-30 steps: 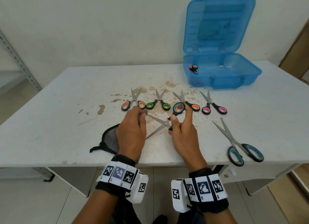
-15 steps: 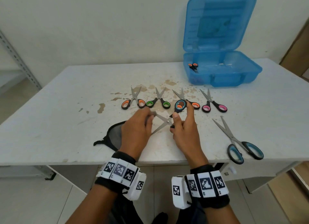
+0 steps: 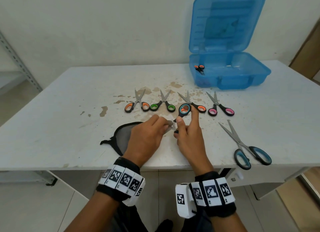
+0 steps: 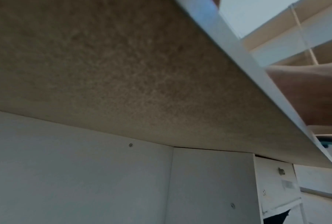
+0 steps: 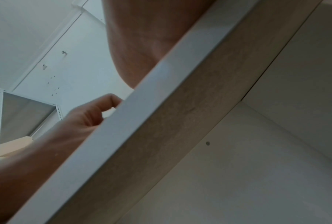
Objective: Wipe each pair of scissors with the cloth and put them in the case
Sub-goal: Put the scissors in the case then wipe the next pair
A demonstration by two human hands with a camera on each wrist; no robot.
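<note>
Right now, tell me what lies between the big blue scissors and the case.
In the head view, only the pink-handled scissors on stained table lie between big blue scissors and case.

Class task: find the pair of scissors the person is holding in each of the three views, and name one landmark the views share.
Head: the held scissors sit mid-frame between the left hand and right hand, one blue-ringed handle raised.
Left wrist: not in view; the table hides them.
Right wrist: not in view.
Shared landmark: the table's white front edge.
</note>
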